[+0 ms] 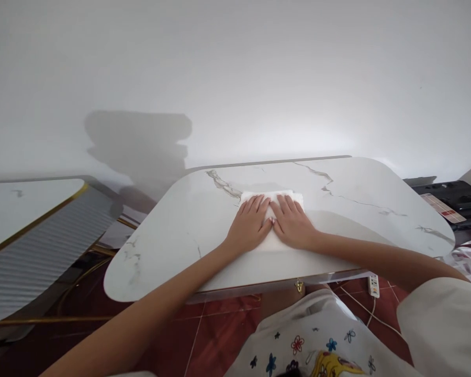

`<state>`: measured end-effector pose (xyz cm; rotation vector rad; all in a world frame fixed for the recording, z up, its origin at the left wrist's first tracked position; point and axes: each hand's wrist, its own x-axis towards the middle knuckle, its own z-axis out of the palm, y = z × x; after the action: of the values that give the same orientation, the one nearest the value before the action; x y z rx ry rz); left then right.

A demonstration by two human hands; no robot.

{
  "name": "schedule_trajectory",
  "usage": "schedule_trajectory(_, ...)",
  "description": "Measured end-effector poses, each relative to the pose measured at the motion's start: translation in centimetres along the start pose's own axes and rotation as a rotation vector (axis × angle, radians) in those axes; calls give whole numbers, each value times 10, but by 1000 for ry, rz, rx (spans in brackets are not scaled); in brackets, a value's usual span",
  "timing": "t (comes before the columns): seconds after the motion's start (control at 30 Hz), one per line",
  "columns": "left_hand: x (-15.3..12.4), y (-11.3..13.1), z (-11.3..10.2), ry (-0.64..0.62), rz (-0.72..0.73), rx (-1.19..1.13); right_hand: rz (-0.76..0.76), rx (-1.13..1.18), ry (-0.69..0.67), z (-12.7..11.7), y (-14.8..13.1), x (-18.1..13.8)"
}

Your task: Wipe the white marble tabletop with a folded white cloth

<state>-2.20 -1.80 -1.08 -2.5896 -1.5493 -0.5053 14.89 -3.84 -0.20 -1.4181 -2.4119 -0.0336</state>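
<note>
A folded white cloth (270,197) lies on the white marble table (172,235) in front of me. My left hand (249,224) lies flat on the cloth's left part, fingers stretched out and close together. My right hand (292,221) lies flat on its right part, fingers likewise stretched. The two thumbs meet in the middle of the cloth. Both hands cover most of the cloth, so only its far edge and a strip near my wrists show.
A second marble top with a gold rim and ribbed side (31,230) stands at the left. A black case (451,201) sits at the right. A white power strip (373,285) and its cable lie on the red tiled floor. A white wall rises behind the table.
</note>
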Motion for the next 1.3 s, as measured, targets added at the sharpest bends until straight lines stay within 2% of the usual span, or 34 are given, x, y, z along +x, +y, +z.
schedule_trajectory(0.13, -28, 9, -11, -10, -8, 10, -13, 28, -48, -7, -18, -19)
schedule_trajectory(0.3, -46, 17, -18, -28, -24, 13, -15, 52, -88, -11, -29, -31)
schedule_trajectory(0.5, -55, 39, -15, -10, -27, -3, -34, 74, -61, -15, -18, -54)
schedule_trajectory(0.63, -50, 55, -11, -5, 3, -7, -26, 61, -35, -19, -5, -66)
schedule_trajectory(0.73, -35, 58, -7, -16, 18, -19, -5, 39, -19, -19, 4, -63)
schedule_trajectory(0.83, -12, 51, -2, -17, 27, -32, 38, 21, -51, -18, 13, -45)
schedule_trajectory(1.0, 34, 27, 10, 16, 38, -53, 96, 30, -96, -13, 34, -1)
schedule_trajectory(1.3, 116, -18, 28, 12, 72, -55, 111, 6, -38, 10, 80, 76)
